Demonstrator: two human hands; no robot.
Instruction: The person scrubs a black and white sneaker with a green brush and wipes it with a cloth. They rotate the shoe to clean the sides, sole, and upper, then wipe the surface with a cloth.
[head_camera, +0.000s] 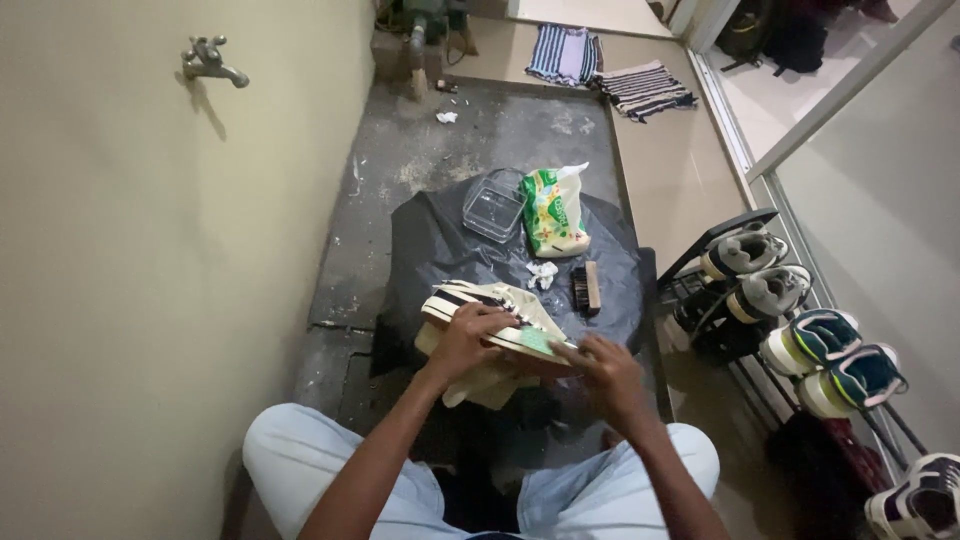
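I see the left hand (468, 335) clamped on a cream canvas sneaker (490, 315) at the near edge of the black plastic sheet (440, 240); right hand (605, 372) fingers curl around its sole end. Bare sheet lies beyond.

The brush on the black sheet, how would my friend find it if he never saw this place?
Find the black plastic sheet spread on the grey floor. Near its right edge, just below the green and white bag, lies the brush. It is the only small wooden block with dark bristles, beside a crumpled white scrap.
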